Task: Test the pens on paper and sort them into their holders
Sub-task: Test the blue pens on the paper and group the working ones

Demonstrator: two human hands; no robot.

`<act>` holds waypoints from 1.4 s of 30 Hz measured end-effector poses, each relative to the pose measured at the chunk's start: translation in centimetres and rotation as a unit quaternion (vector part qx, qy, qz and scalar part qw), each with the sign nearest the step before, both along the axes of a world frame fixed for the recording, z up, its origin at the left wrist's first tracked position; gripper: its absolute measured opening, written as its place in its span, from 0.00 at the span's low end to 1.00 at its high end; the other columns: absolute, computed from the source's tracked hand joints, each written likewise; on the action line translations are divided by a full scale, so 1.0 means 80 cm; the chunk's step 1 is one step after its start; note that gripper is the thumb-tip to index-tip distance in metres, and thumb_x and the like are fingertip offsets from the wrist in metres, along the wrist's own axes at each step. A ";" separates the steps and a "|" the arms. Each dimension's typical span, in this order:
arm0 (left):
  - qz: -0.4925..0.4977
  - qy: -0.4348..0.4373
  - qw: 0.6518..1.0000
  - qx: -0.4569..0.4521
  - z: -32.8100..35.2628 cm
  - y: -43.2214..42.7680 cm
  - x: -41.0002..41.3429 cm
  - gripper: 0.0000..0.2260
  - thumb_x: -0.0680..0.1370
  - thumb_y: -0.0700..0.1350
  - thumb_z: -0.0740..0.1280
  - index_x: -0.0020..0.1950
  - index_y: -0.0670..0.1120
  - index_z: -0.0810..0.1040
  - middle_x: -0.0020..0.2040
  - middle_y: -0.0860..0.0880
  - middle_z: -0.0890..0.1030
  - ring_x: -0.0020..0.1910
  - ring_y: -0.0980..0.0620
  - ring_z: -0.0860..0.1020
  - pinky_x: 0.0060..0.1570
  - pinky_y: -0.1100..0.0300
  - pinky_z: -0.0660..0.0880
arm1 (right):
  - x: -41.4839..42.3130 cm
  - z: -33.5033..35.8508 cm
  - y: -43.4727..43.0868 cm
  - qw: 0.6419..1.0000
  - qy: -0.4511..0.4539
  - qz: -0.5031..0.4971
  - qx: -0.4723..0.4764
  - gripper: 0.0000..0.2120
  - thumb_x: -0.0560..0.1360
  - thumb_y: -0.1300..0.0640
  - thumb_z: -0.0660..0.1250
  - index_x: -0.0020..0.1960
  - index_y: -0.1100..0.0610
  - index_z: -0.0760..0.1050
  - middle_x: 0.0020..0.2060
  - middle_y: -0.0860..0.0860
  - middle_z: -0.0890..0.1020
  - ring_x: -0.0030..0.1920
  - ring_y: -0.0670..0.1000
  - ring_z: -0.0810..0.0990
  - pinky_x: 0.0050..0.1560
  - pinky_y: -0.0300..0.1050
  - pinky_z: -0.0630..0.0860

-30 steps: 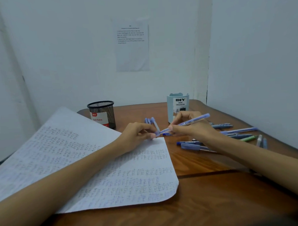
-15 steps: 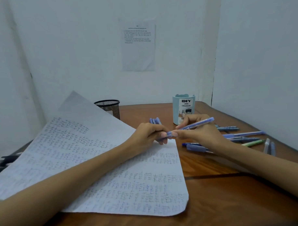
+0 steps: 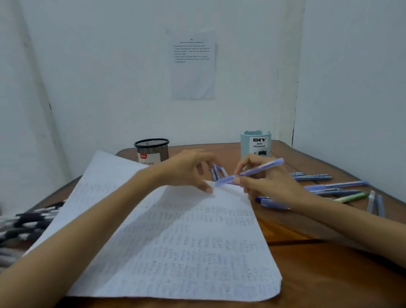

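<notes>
My right hand (image 3: 265,181) grips a lilac pen (image 3: 251,172), its tip pointing left and down toward the far corner of the written-on paper (image 3: 177,242). My left hand (image 3: 188,169) hovers over that same corner with fingers spread, a fingertip near the paper edge and nothing in it. A black mesh holder (image 3: 152,150) stands at the back left. A pale blue desk organizer (image 3: 255,144) stands at the back right. A few blue pens (image 3: 217,171) lie between my hands.
Several blue pens and one green pen (image 3: 349,197) lie on the brown table (image 3: 328,276) to the right. A heap of black pens (image 3: 18,226) lies at the left edge. White walls close in behind and on the right; a printed sheet (image 3: 192,64) hangs there.
My left hand let go of the pen's tip end and opened, lifting slightly. The right hand keeps the pen. The raised paper has dropped lower, uncovering the mesh holder.
</notes>
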State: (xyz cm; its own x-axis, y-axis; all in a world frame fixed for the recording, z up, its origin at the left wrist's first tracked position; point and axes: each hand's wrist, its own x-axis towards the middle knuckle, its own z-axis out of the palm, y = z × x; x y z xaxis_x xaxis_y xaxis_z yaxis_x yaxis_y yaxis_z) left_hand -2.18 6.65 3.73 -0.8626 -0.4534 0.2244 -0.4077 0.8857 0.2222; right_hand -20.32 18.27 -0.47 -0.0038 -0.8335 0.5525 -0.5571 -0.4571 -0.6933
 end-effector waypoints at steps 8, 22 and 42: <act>0.048 -0.179 0.981 0.055 0.006 -0.003 0.034 0.30 0.65 0.50 0.78 0.64 0.61 0.71 0.60 0.54 0.68 0.61 0.54 0.68 0.57 0.59 0.67 | -0.033 0.014 -0.063 0.886 0.409 -0.213 -0.037 0.08 0.77 0.60 0.62 0.52 0.56 0.78 0.50 0.52 0.81 0.49 0.51 0.78 0.43 0.37 0.68; 0.031 -0.231 0.972 -0.018 0.001 -0.014 0.034 0.28 0.73 0.41 0.71 0.71 0.54 0.67 0.69 0.49 0.68 0.66 0.50 0.64 0.47 0.73 0.62 | -0.026 0.010 -0.125 0.763 0.610 -0.203 0.070 0.16 0.79 0.60 0.60 0.66 0.52 0.72 0.57 0.54 0.77 0.56 0.52 0.76 0.47 0.42 0.72; 0.033 -0.266 0.962 0.057 -0.021 0.041 0.026 0.28 0.76 0.61 0.59 0.74 0.62 0.54 0.74 0.49 0.59 0.72 0.48 0.59 0.68 0.51 0.58 | -0.056 0.026 -0.041 0.928 0.331 -0.172 0.021 0.14 0.77 0.62 0.64 0.57 0.50 0.66 0.51 0.56 0.81 0.48 0.54 0.80 0.45 0.40 0.73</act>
State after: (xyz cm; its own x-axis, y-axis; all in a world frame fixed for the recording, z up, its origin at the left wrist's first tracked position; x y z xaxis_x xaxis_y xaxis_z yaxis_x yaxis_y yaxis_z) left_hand -0.14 9.92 2.05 -0.8101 -0.5069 -0.2947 -0.5452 0.8362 0.0601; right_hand -24.84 14.96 1.61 0.0545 -0.8668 0.4957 -0.9749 -0.1534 -0.1612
